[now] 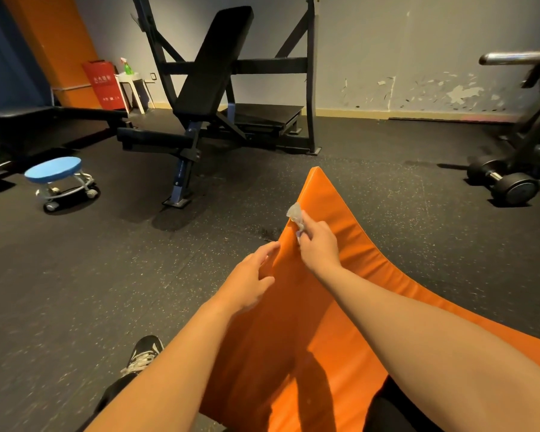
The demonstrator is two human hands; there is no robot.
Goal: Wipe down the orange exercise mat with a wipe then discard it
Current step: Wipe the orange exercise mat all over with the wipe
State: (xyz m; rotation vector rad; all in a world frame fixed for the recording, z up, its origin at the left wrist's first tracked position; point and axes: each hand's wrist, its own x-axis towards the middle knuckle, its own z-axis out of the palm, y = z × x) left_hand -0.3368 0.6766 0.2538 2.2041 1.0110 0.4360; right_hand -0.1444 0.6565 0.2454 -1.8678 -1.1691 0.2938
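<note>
Wipe (295, 212) sits pinched in right grip (320, 244) against orange mat (293, 322) edge.

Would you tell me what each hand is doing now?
Left hand: grips the edge of the orange padded exercise mat.
Right hand: pinches a crumpled whitish wipe against it.

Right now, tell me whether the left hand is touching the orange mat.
Touching. The head view shows the left hand gripping the orange mat's raised edge, thumb on top.
</note>
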